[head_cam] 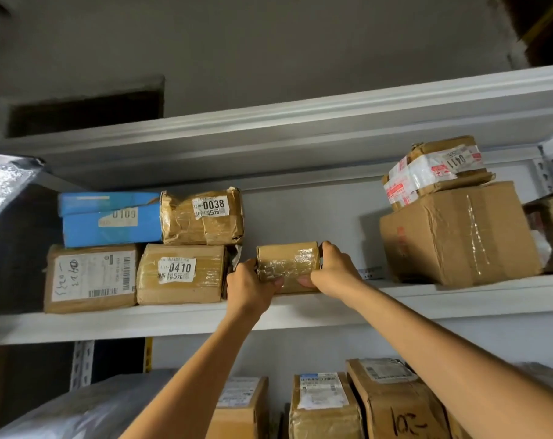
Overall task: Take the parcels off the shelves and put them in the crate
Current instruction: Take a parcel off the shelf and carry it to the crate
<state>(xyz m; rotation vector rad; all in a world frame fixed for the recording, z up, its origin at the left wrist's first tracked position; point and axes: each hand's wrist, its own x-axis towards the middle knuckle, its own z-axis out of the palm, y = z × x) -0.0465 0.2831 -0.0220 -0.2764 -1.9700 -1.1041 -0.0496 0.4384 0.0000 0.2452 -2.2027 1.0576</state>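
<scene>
Grey wall (pixel 268 42) rose behind white metal shelving, seen from below. On the middle shelf (pixel 142 323) a small brown parcel (pixel 287 264), wrapped in clear tape, sat near the front edge in the gap between two groups of boxes. Both hands gripped it. The left hand (pixel 253 285) curled round its left end with the thumb across the lower front. The right hand (pixel 335 267) curled round its right end, with the thumb under the front and the fingers over the top. Whether the parcel rested on the shelf or was held just clear of it could not be told.

To its left four boxes were stacked in two layers. A parcel marked 0410 (pixel 180 274) stood just beside the left hand, with a white-labelled parcel (pixel 91 278) further left. On top of them lay a parcel marked 0038 (pixel 202 217) and a blue box (pixel 110 220). To the right, apart from the right hand, stood a large carton (pixel 459 232), and a taped parcel marked 0411 (pixel 436 172) lay tilted on it. An upper shelf (pixel 300 122) ran overhead. Below the forearms stood more brown cartons (pixel 325 403) with printed labels, one scrawled on in black marker, and a grey plastic bag (pixel 94 407) lay at the lower left.
</scene>
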